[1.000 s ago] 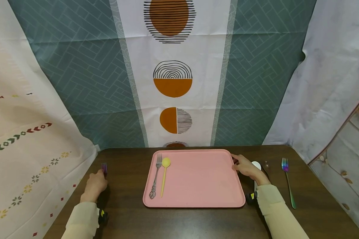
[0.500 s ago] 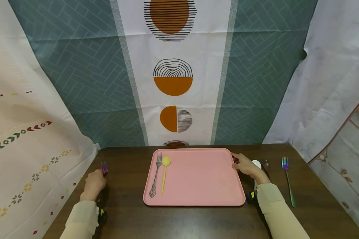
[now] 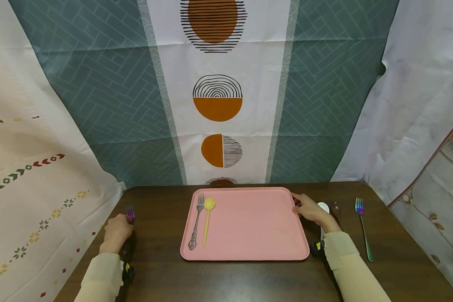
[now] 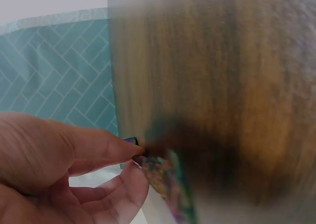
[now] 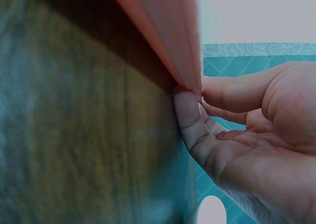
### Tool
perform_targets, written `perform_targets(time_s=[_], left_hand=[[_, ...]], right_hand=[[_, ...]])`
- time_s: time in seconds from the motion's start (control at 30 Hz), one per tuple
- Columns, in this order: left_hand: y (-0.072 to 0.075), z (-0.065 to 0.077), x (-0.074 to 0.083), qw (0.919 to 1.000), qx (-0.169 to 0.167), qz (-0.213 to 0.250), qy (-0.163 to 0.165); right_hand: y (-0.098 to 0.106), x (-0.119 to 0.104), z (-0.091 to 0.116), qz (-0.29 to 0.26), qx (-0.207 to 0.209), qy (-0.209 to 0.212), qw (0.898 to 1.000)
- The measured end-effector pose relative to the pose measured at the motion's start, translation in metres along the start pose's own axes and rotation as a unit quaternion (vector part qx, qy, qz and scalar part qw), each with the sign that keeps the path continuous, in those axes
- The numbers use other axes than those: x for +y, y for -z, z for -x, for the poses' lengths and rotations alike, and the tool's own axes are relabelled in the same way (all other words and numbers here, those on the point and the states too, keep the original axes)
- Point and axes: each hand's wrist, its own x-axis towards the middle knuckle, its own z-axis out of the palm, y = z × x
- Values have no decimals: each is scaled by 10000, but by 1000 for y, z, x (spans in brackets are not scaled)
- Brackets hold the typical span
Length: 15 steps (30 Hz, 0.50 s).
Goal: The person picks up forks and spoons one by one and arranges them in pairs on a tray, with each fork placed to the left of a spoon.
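Head view: the dark table (image 3: 154, 277) fills the lower frame, with the pink tray (image 3: 253, 226) at lower centre; a light, even hold should steady it without tipping the silver fork (image 3: 197, 222) and yellow spoon (image 3: 207, 220) along its left side. From the lower right, the right hand (image 3: 313, 212) reaches inward, its fingers pinching the tray's right edge near the upper corner. From the lower left, the left hand (image 3: 117, 230) reaches forward, back upward, its fingers pinching the purple fork (image 3: 130, 213), tines pointing up the frame; whether it touches the table, I cannot tell. A firm pinch would probably prevent the slim handle twisting.
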Motion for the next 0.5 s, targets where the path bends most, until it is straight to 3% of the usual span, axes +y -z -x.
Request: perform_targets(time_s=[0.5], left_hand=[[5,1,7,9997,-164,-26,156]], right_hand=[[1,1,0,12,42,18,10000]])
